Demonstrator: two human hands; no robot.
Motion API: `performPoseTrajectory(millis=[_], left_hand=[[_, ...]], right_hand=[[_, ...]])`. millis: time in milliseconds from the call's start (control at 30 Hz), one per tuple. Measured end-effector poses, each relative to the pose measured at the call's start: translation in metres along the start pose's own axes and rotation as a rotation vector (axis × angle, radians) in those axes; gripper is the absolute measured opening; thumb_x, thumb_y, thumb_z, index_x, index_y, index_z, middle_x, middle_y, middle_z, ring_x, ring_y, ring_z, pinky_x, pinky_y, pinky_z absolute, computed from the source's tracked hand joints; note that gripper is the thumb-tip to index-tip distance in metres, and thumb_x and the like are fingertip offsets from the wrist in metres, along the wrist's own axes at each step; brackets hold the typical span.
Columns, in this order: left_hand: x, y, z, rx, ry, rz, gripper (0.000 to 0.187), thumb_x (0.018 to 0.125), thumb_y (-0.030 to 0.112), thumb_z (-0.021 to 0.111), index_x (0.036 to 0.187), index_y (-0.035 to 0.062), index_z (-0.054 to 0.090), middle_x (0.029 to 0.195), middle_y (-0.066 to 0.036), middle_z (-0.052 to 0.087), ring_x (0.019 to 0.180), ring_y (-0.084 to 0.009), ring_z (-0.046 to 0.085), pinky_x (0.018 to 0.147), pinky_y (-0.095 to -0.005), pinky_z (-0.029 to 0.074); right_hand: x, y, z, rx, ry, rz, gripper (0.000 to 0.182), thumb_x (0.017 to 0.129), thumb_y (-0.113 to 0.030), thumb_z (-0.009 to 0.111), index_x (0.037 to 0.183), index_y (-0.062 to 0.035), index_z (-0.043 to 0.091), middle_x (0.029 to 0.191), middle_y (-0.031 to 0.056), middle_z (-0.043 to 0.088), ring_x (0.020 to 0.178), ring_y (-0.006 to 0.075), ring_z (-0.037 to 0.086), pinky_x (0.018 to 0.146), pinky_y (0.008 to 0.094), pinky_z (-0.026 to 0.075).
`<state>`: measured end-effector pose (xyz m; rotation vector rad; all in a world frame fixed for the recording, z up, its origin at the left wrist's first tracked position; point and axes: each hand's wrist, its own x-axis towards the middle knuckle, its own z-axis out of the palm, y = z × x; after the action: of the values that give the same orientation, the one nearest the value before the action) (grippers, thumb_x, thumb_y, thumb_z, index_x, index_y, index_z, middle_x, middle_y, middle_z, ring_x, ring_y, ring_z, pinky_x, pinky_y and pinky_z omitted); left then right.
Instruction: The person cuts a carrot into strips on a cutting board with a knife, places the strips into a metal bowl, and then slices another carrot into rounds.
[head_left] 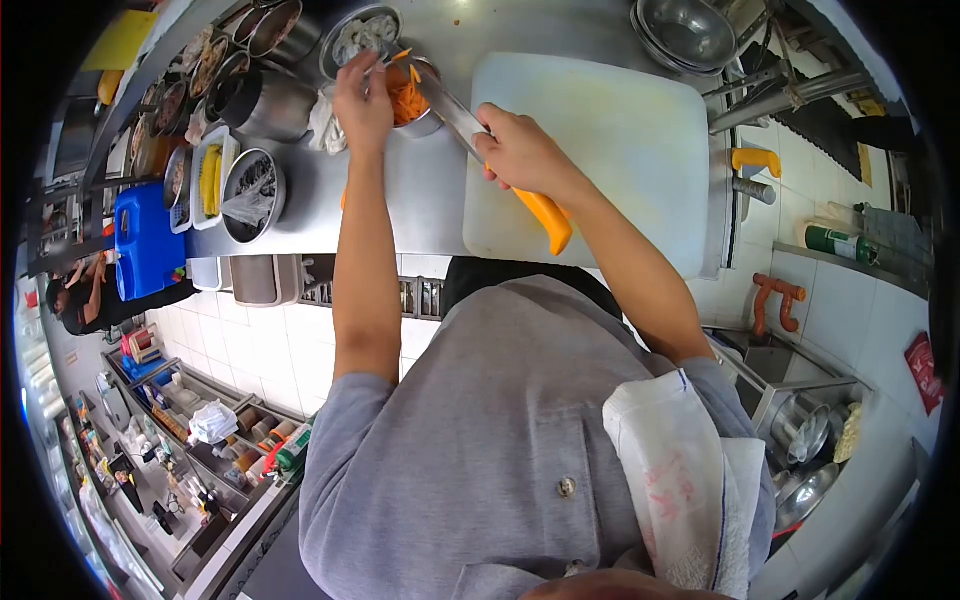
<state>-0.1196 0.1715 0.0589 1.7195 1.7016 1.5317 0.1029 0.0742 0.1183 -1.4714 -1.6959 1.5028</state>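
Observation:
My right hand (520, 148) is closed around a knife with a yellow-orange handle (545, 220). Its long blade (455, 115) points up and to the left, over a metal bowl of shredded carrot (408, 100). A few orange shreds cling near the blade's tip. My left hand (363, 105) is beside the tip, left of the carrot bowl, its fingers bent and apart with nothing visible in them. Just beyond it stands a metal bowl of pale, translucent pieces (365, 38). The white cutting board (600, 150) lies under my right hand and the knife handle.
A white cloth (327, 125), a bowl of dark shreds with plastic on it (252, 195) and a white tray with yellow food (211, 180) are at left. A blue jug (145, 240) stands beyond. Stacked metal bowls (685, 35) sit at back right. Another person (90, 295) is far left.

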Motion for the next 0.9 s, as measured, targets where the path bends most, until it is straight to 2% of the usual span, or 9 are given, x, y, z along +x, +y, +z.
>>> performPoseTrajectory(millis=[67, 200, 367, 500, 600, 667, 800, 867, 900], left_hand=[[-0.001, 0.007, 0.001, 0.047, -0.021, 0.342, 0.02, 0.091, 0.005, 0.06, 0.106, -0.0005, 0.071, 0.115, -0.017, 0.068, 0.104, -0.0338, 0.066, 0.088, -0.0377, 0.052], [-0.01, 0.011, 0.003, 0.088, -0.096, 0.284, 0.018, 0.089, 0.002, 0.061, 0.102, -0.0013, 0.072, 0.108, -0.016, 0.07, 0.1, -0.0332, 0.067, 0.086, -0.0384, 0.053], [-0.02, 0.006, -0.007, 0.211, -0.158, 0.476, 0.02, 0.084, -0.001, 0.059, 0.097, -0.0008, 0.073, 0.097, -0.014, 0.072, 0.093, -0.0331, 0.067, 0.084, -0.0393, 0.054], [-0.022, 0.005, -0.015, 0.429, -0.17, 0.458, 0.025, 0.081, -0.001, 0.059, 0.101, 0.0008, 0.073, 0.104, -0.012, 0.071, 0.093, -0.0316, 0.067, 0.087, -0.0409, 0.052], [-0.019, 0.013, -0.011, 0.192, -0.024, 0.419, 0.032, 0.078, 0.001, 0.06, 0.108, 0.0042, 0.072, 0.112, -0.009, 0.07, 0.102, -0.0287, 0.065, 0.092, -0.0411, 0.049], [-0.019, 0.017, -0.013, 0.454, -0.142, 0.619, 0.038, 0.076, 0.004, 0.061, 0.113, 0.0082, 0.071, 0.117, -0.007, 0.069, 0.111, -0.0263, 0.062, 0.095, -0.041, 0.046], [-0.025, -0.012, -0.017, 0.593, -0.162, 0.591, 0.039, 0.075, 0.005, 0.062, 0.113, 0.0097, 0.071, 0.114, -0.006, 0.069, 0.116, -0.0263, 0.059, 0.098, -0.0414, 0.044], [-0.026, -0.022, -0.024, 0.779, -0.251, 0.48, 0.038, 0.075, 0.007, 0.063, 0.112, 0.0096, 0.071, 0.113, -0.006, 0.069, 0.117, -0.0269, 0.059, 0.1, -0.0425, 0.043], [-0.026, -0.017, -0.025, 0.755, -0.167, 0.5, 0.035, 0.077, 0.007, 0.063, 0.111, 0.009, 0.071, 0.108, -0.007, 0.069, 0.112, -0.0285, 0.06, 0.096, -0.0424, 0.046]], right_hand=[[0.002, -0.001, 0.001, -0.011, 0.0, -0.008, 0.015, 0.097, -0.014, 0.047, 0.099, 0.0002, 0.046, 0.071, 0.015, 0.065, 0.052, 0.0216, 0.062, 0.052, 0.0357, 0.052], [0.004, -0.004, 0.0, -0.01, -0.001, 0.004, 0.016, 0.097, -0.015, 0.046, 0.103, 0.0003, 0.047, 0.072, 0.0147, 0.065, 0.054, 0.0217, 0.063, 0.052, 0.0357, 0.052], [0.012, -0.008, 0.0, -0.051, 0.017, -0.003, 0.017, 0.097, -0.015, 0.046, 0.106, -0.0002, 0.048, 0.07, 0.0134, 0.065, 0.053, 0.0215, 0.063, 0.053, 0.0357, 0.052], [0.018, -0.005, 0.005, -0.079, 0.028, -0.028, 0.018, 0.096, -0.014, 0.047, 0.108, -0.0005, 0.049, 0.069, 0.0127, 0.065, 0.053, 0.0213, 0.063, 0.052, 0.0355, 0.052], [0.02, -0.005, 0.01, -0.056, 0.032, -0.051, 0.019, 0.096, -0.014, 0.047, 0.108, 0.0002, 0.049, 0.069, 0.0131, 0.065, 0.053, 0.0211, 0.063, 0.052, 0.0353, 0.052], [0.02, -0.006, 0.01, -0.036, 0.037, -0.054, 0.019, 0.096, -0.014, 0.047, 0.109, 0.0006, 0.049, 0.069, 0.0133, 0.064, 0.053, 0.0209, 0.063, 0.052, 0.0352, 0.052], [0.014, -0.011, 0.003, 0.042, 0.053, -0.03, 0.018, 0.096, -0.013, 0.047, 0.107, 0.0017, 0.049, 0.068, 0.0135, 0.064, 0.053, 0.0197, 0.062, 0.052, 0.0349, 0.051], [0.011, -0.009, 0.0, 0.044, 0.068, -0.024, 0.018, 0.096, -0.013, 0.046, 0.107, 0.002, 0.049, 0.068, 0.0137, 0.064, 0.052, 0.0193, 0.062, 0.052, 0.0347, 0.051], [0.01, -0.007, -0.002, 0.052, 0.092, -0.036, 0.018, 0.096, -0.013, 0.047, 0.107, 0.0019, 0.049, 0.069, 0.0138, 0.064, 0.052, 0.0189, 0.061, 0.051, 0.0343, 0.051]])
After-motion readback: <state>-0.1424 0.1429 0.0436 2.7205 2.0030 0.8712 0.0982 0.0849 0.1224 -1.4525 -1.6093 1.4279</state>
